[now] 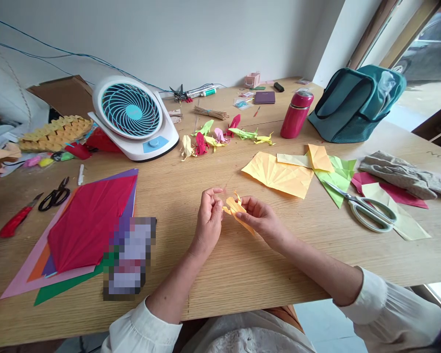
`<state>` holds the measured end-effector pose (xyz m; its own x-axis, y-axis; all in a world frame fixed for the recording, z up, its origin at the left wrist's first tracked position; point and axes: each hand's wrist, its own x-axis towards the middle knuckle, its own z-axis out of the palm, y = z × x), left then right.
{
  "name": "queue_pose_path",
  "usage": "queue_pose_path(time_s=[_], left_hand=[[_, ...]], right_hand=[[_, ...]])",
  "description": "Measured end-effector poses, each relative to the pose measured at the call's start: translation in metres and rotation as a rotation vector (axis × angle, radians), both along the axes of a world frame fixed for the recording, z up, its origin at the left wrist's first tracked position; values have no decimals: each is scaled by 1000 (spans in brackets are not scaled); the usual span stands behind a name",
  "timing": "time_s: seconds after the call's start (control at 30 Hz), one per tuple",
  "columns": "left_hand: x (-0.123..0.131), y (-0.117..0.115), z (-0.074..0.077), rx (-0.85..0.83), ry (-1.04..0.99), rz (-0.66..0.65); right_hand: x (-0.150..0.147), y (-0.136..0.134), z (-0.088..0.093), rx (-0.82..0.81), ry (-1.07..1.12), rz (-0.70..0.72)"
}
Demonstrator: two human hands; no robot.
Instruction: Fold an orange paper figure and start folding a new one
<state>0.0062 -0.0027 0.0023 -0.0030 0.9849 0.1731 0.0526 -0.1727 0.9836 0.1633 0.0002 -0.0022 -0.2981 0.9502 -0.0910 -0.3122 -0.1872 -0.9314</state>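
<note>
Behind the wooden tabletop [242,277] and its white fan [128,112] rises a pale wall [206,39]. Rightward and well in front of the fan, the right hand [260,219] has its grip around a folded orange paper figure [233,204]; whether the left hand [209,215], just beside, grasps it too, I cannot tell.

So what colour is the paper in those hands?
The folded paper is light orange, best seen in head view.
</note>
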Motion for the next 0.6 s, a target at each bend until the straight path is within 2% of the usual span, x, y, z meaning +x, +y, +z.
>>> queue_pose_path(time_s=[0.1,0.17,0.43,0.6], left_hand=[[-1,2,-1,-97,-196,-6],[-1,3,-3,-149,-234,-3],[11,-1,-10,-189,-112,-70],[13,-1,-6,-188,-135,-8]], right_hand=[[0,2,-4,-14,35,-23],[1,2,-6,-31,54,-69],[-1,1,-8,-131,135,-145],[-6,0,-12,-98,133,-105]])
